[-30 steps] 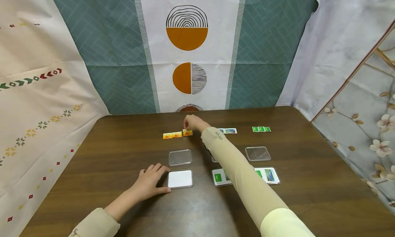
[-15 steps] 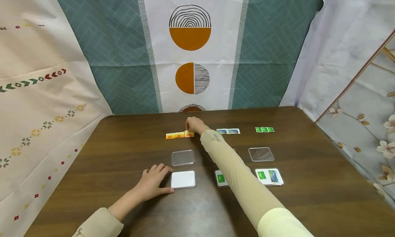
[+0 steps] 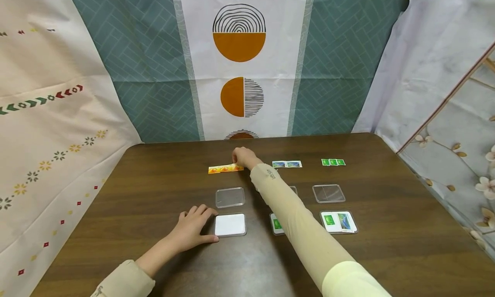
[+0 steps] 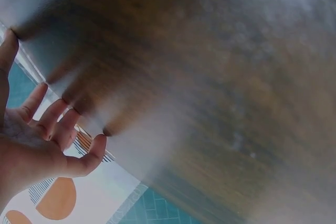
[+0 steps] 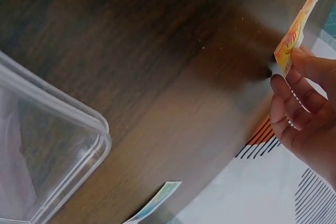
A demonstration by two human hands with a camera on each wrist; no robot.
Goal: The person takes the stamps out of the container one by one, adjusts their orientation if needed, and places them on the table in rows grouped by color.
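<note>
Far back on the table, my right hand (image 3: 244, 157) pinches the right end of a row of yellow-orange stamps (image 3: 225, 169). In the right wrist view the thumb lies on the corner of the end stamp (image 5: 294, 38), with a finger beside it. My left hand (image 3: 193, 229) rests on the table with fingers spread, its fingertips at the left edge of a clear case with a white card (image 3: 230, 225). The left wrist view shows those fingertips on the tabletop. Behind this case lies a clear plastic lid (image 3: 230, 197).
To the right are blue stamps (image 3: 287, 164) and green stamps (image 3: 333, 162). A clear lid (image 3: 328, 194) lies behind a case with green and blue stamps (image 3: 338, 222). My right forearm partly hides another case (image 3: 276, 224). Curtains hang behind the table.
The end yellow stamp, earlier apart from the others by a small gap, now adjoins them; my right hand moved slightly left with it. My left hand stays at the case. The view shifted slightly.
</note>
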